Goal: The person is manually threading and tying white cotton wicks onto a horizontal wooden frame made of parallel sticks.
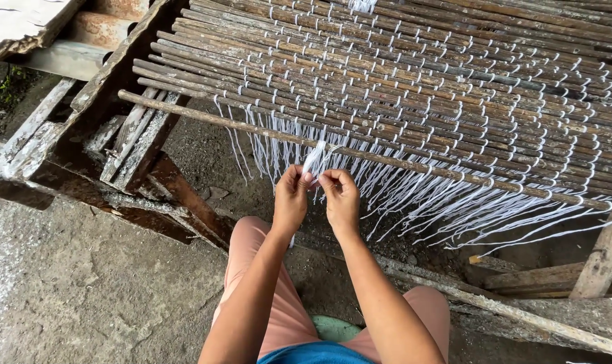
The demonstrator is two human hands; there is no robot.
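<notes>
A mat of thin brown sticks bound by rows of white string lies on a weathered wooden frame. The nearest stick runs across the front, loose white strings hanging below it. My left hand and my right hand are raised side by side just under that stick, fingers pinched on a white string that loops over it. Both forearms reach up from my lap in pink trousers.
Rough concrete floor spreads at lower left. Wooden planks and beams lie at lower right. A green object sits under my knees. Rusty cylinders and a board stand at top left.
</notes>
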